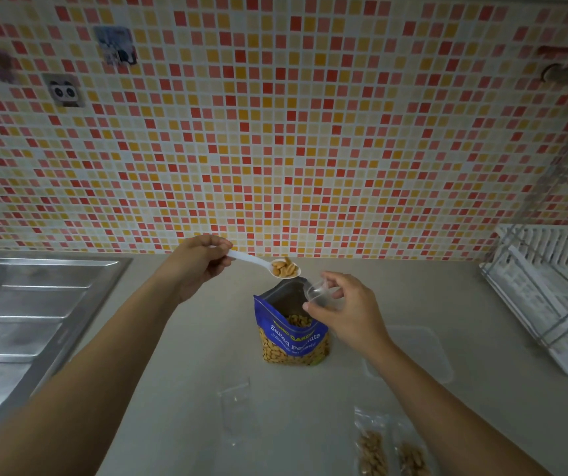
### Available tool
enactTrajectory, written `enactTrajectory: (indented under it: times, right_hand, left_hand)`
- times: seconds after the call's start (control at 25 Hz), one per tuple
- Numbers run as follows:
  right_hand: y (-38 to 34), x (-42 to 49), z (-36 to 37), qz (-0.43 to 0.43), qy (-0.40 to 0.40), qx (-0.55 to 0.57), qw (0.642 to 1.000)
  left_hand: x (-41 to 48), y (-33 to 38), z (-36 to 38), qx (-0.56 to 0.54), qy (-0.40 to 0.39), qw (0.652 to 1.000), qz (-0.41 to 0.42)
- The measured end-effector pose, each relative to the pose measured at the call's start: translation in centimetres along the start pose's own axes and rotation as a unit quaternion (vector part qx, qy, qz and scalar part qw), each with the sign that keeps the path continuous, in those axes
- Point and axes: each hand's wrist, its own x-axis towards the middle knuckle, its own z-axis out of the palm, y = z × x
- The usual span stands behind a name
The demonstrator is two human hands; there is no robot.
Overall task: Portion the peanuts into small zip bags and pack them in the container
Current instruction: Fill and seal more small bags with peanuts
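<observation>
Golden peanuts are heaped on a white spoon gripped in the left hand. A clear zip bag is pinched in the right hand, above the blue pack on the desk.

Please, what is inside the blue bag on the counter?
Peanuts show in the blue bag, at its open top and through its clear lower window. The right hand and the zip bag it pinches cover part of the opening.
</observation>
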Motion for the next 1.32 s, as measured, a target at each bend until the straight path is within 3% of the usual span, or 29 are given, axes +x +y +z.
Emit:
enactTrajectory:
  times: [0.36,0.64,0.88,0.96,1.08,1.16,1.32]
  right_hand:
    - [-0.9,0.2,1.0,-0.004,0.017,0.01,1.0]
    - [-1.6,0.6,1.5,0.008,0.037,0.034,0.999]
    - [-1.9,1.0,1.7,0.026,0.06,0.075,0.995]
    - [-2.0,1.1,1.5,0.026,0.06,0.083,0.994]
    - [-2.1,1.1,1.1,0.03,0.056,0.088,0.994]
    - [-2.1,1.2,1.0,0.027,0.056,0.085,0.994]
    - [-2.0,1.4,0.6,0.046,0.041,0.111,0.992]
  left_hand:
    - [-0.7,2.6,2.1,0.115,-0.035,0.992,0.037]
    - [-1.4,7.2,5.2,0.315,-0.094,0.935,0.132]
    - [-2.8,10.5,6.7,0.338,-0.085,0.909,0.23]
    - [-3.0,11.0,6.1,0.309,-0.052,0.917,0.245]
    - [-1.7,10.5,4.1,0.21,0.023,0.952,0.222]
    - [-0.3,8.2,3.4,0.206,0.065,0.96,0.178]
    - [0.9,0.7,5.2,0.311,-0.005,0.943,0.117]
